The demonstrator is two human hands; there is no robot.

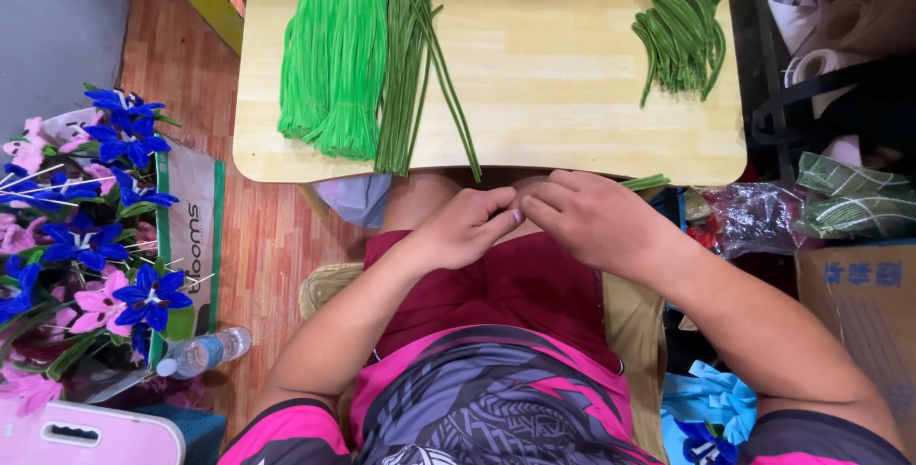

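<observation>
My left hand (468, 228) and my right hand (596, 217) meet fingertip to fingertip just below the near edge of a low wooden table (563, 55), above my lap. A dark green fuzzy stem (646, 182) pokes out past my right hand toward the table edge; my right hand seems closed on it, and the fingers of my left hand pinch at the same spot. On the table lie a thick bundle of bright green fuzzy stems (334, 55), a thinner bundle of dark green ones (412, 74), and a pile of bent dark green stems (682, 36) at the far right.
A box of blue and pink handmade flowers (91, 227) stands at the left on the wood floor, with a plastic water bottle (202, 352) beside it. A cardboard box (863, 317), bags and green wrapped items (844, 200) crowd the right. A pink stool corner (86, 434) sits bottom left.
</observation>
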